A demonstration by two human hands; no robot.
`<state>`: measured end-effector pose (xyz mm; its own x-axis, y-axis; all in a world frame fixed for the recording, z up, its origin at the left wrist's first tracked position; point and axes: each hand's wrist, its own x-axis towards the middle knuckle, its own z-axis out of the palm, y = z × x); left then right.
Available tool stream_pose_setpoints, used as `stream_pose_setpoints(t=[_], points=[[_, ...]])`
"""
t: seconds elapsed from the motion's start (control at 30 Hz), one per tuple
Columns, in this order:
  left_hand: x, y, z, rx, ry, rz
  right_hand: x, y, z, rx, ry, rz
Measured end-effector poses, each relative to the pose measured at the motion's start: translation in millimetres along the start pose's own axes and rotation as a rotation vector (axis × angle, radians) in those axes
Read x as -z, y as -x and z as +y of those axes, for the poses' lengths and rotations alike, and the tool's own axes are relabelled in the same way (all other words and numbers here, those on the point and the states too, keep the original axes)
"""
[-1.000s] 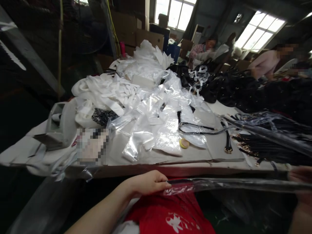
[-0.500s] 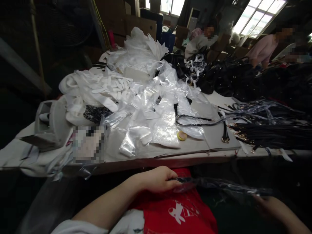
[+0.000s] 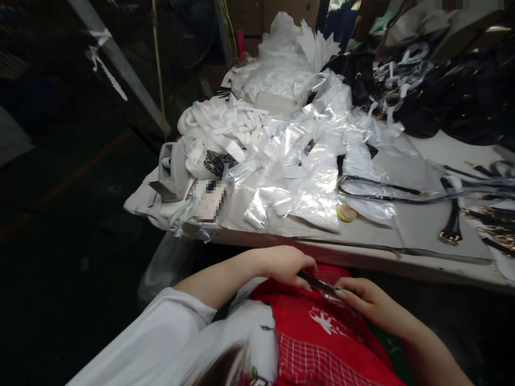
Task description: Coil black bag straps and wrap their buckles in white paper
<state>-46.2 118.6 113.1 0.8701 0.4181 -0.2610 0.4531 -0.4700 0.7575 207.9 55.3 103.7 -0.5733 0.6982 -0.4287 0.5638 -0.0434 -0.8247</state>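
Our left hand [image 3: 284, 264] pinches one end of a thin black strap in clear film [image 3: 319, 283]; our right hand [image 3: 368, 300] has its fingers closed on the other end, over the red apron [image 3: 317, 343]. We judge we are sleeving it; next calls for steady sliding. The apron's white print is unreadable. The tabletop [image 3: 418, 230] ahead holds plastic bags [image 3: 306, 177].

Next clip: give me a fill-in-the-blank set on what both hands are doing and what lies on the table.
1. The left hand and right hand pinch one thin black strap above a ____ apron.
2. The small round yellow tape roll lies on the ____.
3. The crumpled clear plastic bags lie ____ the tape roll.

Missing words: red; table; behind
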Motion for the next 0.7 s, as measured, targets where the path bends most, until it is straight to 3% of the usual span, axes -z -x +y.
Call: stream_pose_setpoints(t=[0.17,0.27,0.47,0.57,0.63,0.7], points=[[4.3,22.7,-25.3,0.109,0.286,-0.178,10.5,8.3,2.7,0.021,0.176,0.126],[-1.3,19.4,-23.5,0.096,0.385,-0.178,6.2,7.0,1.7,0.019,0.228,0.148],[-9.2,4.2,-12.5,0.125,0.353,-0.205,-1.3,-2.8,1.2,0.039,0.334,0.171],[-10.9,2.9,-14.8,0.171,0.330,-0.126,-0.6,-3.2,-2.4,0.035,0.322,0.171],[-11.4,4.2,-20.7,0.215,0.415,-0.093,0.0,-1.4,-4.0,0.054,0.310,0.130],[-12.0,5.4,-29.3,0.247,0.627,-0.171,-0.4,0.6,-2.9,0.079,0.333,0.117]])
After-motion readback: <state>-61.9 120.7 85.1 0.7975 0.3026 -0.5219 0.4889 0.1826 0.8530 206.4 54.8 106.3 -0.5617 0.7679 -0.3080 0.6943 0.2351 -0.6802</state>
